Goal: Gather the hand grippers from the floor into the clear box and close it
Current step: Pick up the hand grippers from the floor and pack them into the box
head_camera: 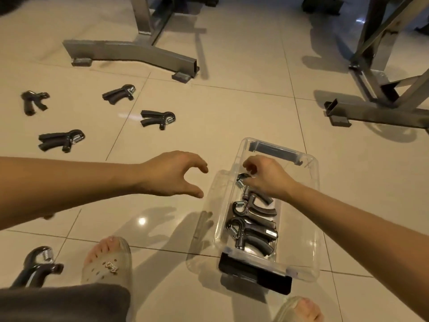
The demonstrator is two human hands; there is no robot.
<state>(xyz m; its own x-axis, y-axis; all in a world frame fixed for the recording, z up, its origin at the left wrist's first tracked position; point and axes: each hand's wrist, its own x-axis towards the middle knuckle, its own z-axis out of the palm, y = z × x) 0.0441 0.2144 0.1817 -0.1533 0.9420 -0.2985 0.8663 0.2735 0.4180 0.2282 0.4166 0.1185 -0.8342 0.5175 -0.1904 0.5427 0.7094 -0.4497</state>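
Gripping hand: the right hand [267, 178] is down inside the clear box [312, 205], its fingers curled round the sprung head of a hand gripper [242, 180] near the box's far end.
Free hand: the left hand [171, 174] hovers over the tiled floor [232, 108] just left of the box, thumb and fingers spread in a wide C, holding nothing.
Clear box: stands on the floor with its top open, a grey latch [274, 151] at its far end and a black latch [255, 275] at its near end.
Lid: a clear lid [206, 210] lies against the box's left side; whether part of it runs under the box cannot be told.
Boxed grippers: two boxed grippers [253, 208] [251, 238] lie in the near half, springs to the left, handles to the right.
Floor grippers: four floor grippers [34, 102] [119, 94] [157, 118] [61, 139] lie scattered beyond the left forearm; a fifth [34, 267] lies just left of the left slipper [109, 263].
Right slipper: the right slipper [299, 307] sits at the lower edge, near the box's near end.
Frames: two grey metal frames [130, 51] [383, 108] stand on the floor farther off.
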